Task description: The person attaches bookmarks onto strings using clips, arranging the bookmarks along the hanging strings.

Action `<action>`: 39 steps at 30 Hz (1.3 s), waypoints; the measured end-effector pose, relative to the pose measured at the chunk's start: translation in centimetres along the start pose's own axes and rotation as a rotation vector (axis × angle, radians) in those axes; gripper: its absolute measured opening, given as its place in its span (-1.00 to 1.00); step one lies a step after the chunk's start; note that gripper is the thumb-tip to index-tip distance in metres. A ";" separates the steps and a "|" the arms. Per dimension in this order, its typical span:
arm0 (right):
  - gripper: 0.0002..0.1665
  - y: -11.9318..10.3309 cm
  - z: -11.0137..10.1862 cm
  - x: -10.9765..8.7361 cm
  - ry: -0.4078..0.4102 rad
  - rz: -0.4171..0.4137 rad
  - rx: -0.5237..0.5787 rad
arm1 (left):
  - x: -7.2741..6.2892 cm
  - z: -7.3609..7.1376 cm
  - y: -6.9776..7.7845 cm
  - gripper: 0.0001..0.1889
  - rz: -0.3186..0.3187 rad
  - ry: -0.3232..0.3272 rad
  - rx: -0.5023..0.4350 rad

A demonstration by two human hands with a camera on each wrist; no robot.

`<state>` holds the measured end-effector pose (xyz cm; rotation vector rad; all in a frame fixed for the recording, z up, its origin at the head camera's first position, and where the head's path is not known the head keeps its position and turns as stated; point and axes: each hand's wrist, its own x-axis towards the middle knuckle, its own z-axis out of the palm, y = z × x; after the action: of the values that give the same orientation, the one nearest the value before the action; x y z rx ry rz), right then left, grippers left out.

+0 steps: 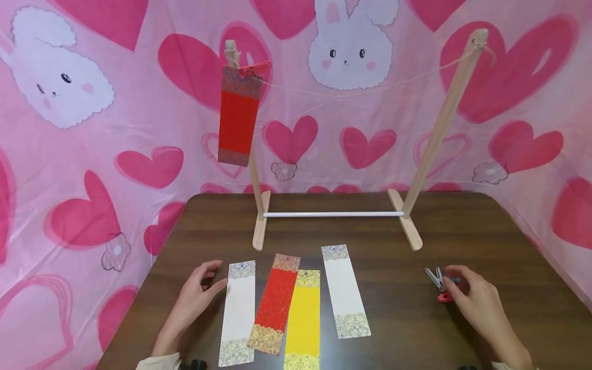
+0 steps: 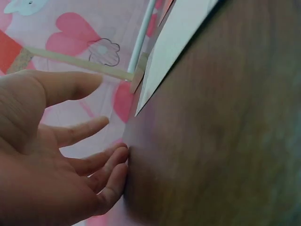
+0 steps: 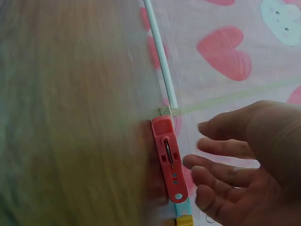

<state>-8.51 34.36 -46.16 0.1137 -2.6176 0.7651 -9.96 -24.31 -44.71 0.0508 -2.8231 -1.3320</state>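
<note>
My left hand (image 1: pixel 196 293) is by the left edge of a white bookmark-like strip (image 1: pixel 239 313), thumb and fingers apart and holding nothing. In the left wrist view, the same hand (image 2: pixel 61 146) has its fingertips at the tabletop. My right hand (image 1: pixel 478 303) hovers at a small group of clothespins, one grey (image 1: pixel 435 279) and one red (image 1: pixel 445 297). The right wrist view shows its loose fingers apart from the red clothespin (image 3: pixel 169 160), with yellow (image 3: pixel 184 220) and blue pieces behind. A red strip (image 1: pixel 273 303), a yellow strip (image 1: pixel 302 321) and another white strip (image 1: pixel 346 293) lie between the hands.
Behind the strips stands a wooden frame (image 1: pixel 446 118) with a white crossbar (image 1: pixel 333 214) and a sagging string (image 1: pixel 342 96). From its left post hangs a red strip (image 1: pixel 238 121), held by a red clothespin (image 1: pixel 255 69). Patterned pink cloth (image 1: pixel 287 180) surrounds the brown table (image 1: pixel 384 267).
</note>
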 end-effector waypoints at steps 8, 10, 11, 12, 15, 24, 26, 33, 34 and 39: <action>-0.69 0.2 -0.4 0.2 -0.012 -0.036 0.004 | 1.2 0.2 -0.5 -0.28 0.038 -0.135 -0.022; -0.67 0.4 -0.5 0.3 -0.005 -0.039 0.003 | 1.6 0.2 -0.8 -0.25 0.042 -0.186 -0.037; -0.66 0.5 -0.5 0.3 -0.002 -0.040 0.001 | 1.8 0.1 -0.9 -0.24 0.053 -0.207 -0.040; -0.65 0.6 -0.5 0.3 -0.001 -0.040 0.003 | 2.0 0.0 -1.0 -0.24 0.068 -0.222 -0.042; -0.62 0.9 -0.5 0.3 0.000 -0.046 0.005 | 2.5 -0.3 -1.3 -0.23 0.103 -0.250 -0.051; -0.62 0.9 -0.4 -0.1 -0.026 -0.047 0.006 | 2.5 -0.4 -1.1 -0.20 0.137 -0.262 0.045; -0.63 0.8 -0.3 -0.1 -0.027 -0.047 0.008 | 2.3 -0.1 -0.6 -0.19 0.132 -0.235 0.093; -0.65 0.8 0.1 -0.2 -0.022 -0.030 0.008 | 1.8 0.7 1.0 -0.19 0.050 -0.190 0.191; -0.65 0.8 0.2 -0.2 -0.021 -0.030 0.009 | 1.7 0.7 1.2 -0.21 0.041 -0.185 0.195; -0.65 1.4 0.1 -0.4 0.001 -0.034 0.001 | 1.6 1.1 1.1 -0.38 0.019 -0.179 0.207</action>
<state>-8.47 35.49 -47.04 0.1580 -2.6077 0.7546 -11.64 -22.82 -44.62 -0.0965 -3.0922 -1.0872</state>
